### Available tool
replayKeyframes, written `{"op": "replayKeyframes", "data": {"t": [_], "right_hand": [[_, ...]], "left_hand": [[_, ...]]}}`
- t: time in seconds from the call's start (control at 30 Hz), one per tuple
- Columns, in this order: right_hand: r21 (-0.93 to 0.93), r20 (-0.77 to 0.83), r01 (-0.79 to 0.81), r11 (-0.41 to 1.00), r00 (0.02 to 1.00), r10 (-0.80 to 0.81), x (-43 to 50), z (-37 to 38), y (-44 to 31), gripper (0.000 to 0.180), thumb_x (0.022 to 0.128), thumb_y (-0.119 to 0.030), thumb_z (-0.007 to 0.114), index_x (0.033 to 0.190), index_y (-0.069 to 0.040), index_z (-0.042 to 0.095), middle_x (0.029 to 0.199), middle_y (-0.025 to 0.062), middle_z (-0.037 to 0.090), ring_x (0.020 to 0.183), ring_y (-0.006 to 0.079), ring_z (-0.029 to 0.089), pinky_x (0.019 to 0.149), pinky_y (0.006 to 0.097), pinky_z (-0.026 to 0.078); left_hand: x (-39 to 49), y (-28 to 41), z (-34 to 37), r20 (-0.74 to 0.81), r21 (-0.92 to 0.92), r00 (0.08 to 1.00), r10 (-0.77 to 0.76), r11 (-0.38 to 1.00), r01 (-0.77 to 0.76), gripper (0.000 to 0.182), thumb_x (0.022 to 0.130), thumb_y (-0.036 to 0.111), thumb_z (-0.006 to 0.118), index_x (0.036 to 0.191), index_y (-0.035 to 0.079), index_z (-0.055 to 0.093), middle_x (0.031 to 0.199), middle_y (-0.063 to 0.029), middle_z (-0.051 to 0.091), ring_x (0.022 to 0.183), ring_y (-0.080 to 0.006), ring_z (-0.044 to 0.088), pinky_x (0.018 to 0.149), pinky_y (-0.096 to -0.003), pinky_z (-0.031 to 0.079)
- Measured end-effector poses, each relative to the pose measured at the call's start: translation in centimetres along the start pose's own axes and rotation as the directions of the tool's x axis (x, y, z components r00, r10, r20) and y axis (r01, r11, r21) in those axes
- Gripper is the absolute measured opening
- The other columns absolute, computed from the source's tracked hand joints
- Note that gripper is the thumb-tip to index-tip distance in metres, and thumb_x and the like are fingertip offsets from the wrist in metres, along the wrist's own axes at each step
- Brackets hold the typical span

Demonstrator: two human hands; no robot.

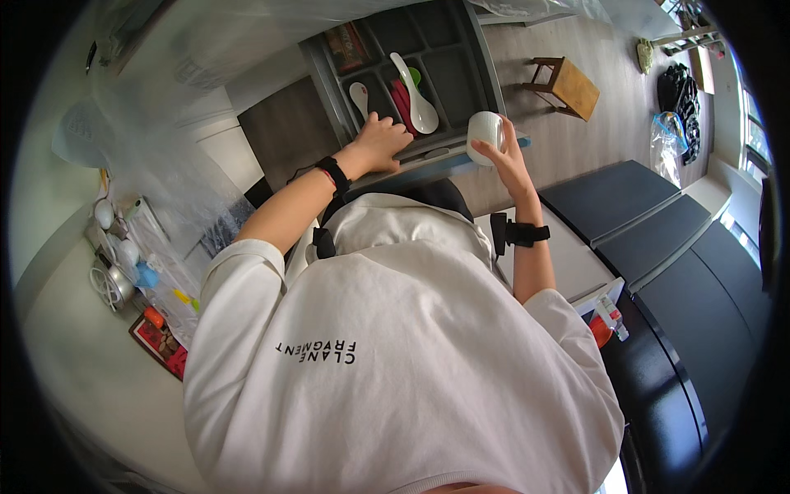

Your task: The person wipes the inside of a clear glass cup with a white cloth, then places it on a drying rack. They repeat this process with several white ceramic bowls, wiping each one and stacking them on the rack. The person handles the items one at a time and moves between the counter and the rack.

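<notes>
A pulled-out drawer (495, 80) with a grey divided tray (453, 80) lies before me. My left hand (381, 141) is over its front left part, knuckles up and fingers bent. The handle of a small white spoon (358, 96) runs down towards those fingers; whether they grip it is hidden. Right of that hand, a large white soup spoon (423, 116) rests across red items (401, 102) and a green piece (411, 76). Beside the drawer's front right corner, my right hand (509, 154) holds a white textured cup (484, 137), its thumb across the side.
A red package (347, 48) sits in the tray's far left compartment. Clear plastic sheeting (166, 136) hangs on the left. On the floor at right stands a wooden stool (565, 88). Dark cabinet-like panels (611, 197) flank my right side, near a bottle of red liquid (603, 327).
</notes>
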State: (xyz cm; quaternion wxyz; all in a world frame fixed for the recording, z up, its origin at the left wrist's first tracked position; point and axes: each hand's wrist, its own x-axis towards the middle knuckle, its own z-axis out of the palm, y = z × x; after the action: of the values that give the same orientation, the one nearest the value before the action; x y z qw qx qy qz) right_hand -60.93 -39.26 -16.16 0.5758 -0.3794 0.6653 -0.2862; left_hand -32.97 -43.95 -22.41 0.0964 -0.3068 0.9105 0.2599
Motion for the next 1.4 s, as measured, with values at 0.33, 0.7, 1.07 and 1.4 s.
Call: {"op": "replayKeyframes", "data": {"t": [0.33,0.7,1.07,1.4], "right_hand": [[0.181,0.090,0.005,0.983,0.996,-0.022,-0.4,-0.9,-0.3,0.082,0.080,-0.035,0.080,0.142,-0.001,0.038,0.128,0.0109,0.052,0.122,0.0201,0.050,0.105,0.0334,0.038],[0.269,0.160,0.004,0.963,0.986,-0.049,-0.1,-2.1,0.8,0.081,0.081,-0.036,0.079,0.142,-0.003,0.038,0.128,0.0089,0.053,0.122,0.0184,0.050,0.105,0.0315,0.037],[0.292,0.206,0.022,0.956,0.975,-0.085,0.0,-2.7,1.8,0.081,0.082,-0.035,0.077,0.145,-0.006,0.036,0.134,0.0082,0.051,0.129,0.0197,0.046,0.110,0.0346,0.033],[0.341,0.227,0.018,0.940,0.969,-0.100,0.1,-2.8,2.2,0.085,0.081,-0.037,0.078,0.146,-0.005,0.034,0.135,0.0084,0.050,0.130,0.0205,0.045,0.111,0.0352,0.032]], "left_hand": [[2.1,3.0,0.1,0.111,-0.594,0.984,-0.138,0.785,0.177,0.032,0.088,0.020,0.066,0.118,0.010,0.062,0.116,-0.0129,0.062,0.112,-0.0322,0.059,0.093,-0.0410,0.047],[5.5,2.8,1.6,0.182,-0.722,0.942,-0.281,0.612,0.322,0.025,0.084,0.025,0.075,0.097,0.005,0.068,0.096,-0.0148,0.069,0.092,-0.0281,0.067,0.081,-0.0372,0.052],[5.3,6.2,-0.5,0.141,-0.525,0.953,-0.268,0.796,0.302,0.043,0.074,0.037,0.084,0.089,0.000,0.068,0.090,-0.0170,0.066,0.086,-0.0313,0.064,0.077,-0.0380,0.051],[6.0,5.9,-0.2,0.233,-0.512,0.904,-0.359,0.745,0.428,0.047,0.066,0.032,0.091,0.093,0.001,0.068,0.090,-0.0114,0.067,0.083,-0.0261,0.064,0.075,-0.0360,0.051]]}}
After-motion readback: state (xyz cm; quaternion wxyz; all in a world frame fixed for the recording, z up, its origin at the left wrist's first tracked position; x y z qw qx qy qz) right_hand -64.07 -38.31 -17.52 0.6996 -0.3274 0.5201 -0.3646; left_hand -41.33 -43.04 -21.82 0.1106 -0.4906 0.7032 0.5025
